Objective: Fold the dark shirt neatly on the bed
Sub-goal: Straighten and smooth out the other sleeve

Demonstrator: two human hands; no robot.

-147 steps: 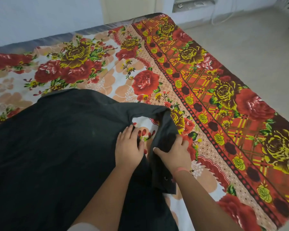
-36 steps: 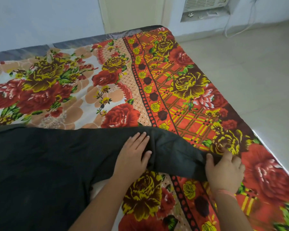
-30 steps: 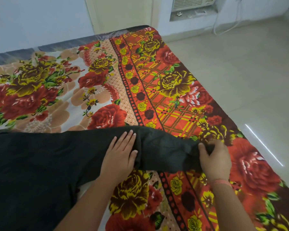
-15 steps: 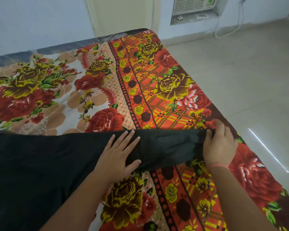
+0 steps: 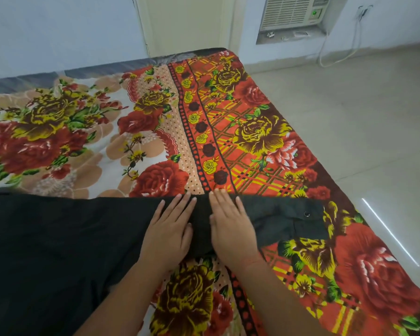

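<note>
Dark shirt (image 5: 58, 238), location? (Obs. A)
Lies flat on the bed (image 5: 264, 132), near side, body toward the left of the floral sheet. One sleeve (image 5: 281, 214) runs out to the right across the red border. (Obs. B)
Sleeve end? (Obs. A)
Cuff (image 5: 310, 226) lies flat near the bed's right edge, not over it. A small round metal snap (image 5: 306, 214) shows on it. (Obs. B)
Hands? (Obs. A)
Left hand (image 5: 170, 229) and right hand (image 5: 230, 229) both palm down on the sleeve where it meets the body. Side by side, close, a strip of dark cloth between them; not touching. (Obs. B)
Fingers (image 5: 175, 207)? (Obs. A)
Straight and slightly spread on both hands, lying flat on the cloth, gripping nothing. Fingertips (image 5: 222, 197) reach the sleeve's far edge. (Obs. B)
Surroundings? (Obs. A)
Pale tiled floor (image 5: 361, 117) to the right of the bed; window air conditioner (image 5: 291, 13) low in the far wall, a white cord (image 5: 337, 54) hanging beside it. (Obs. B)
</note>
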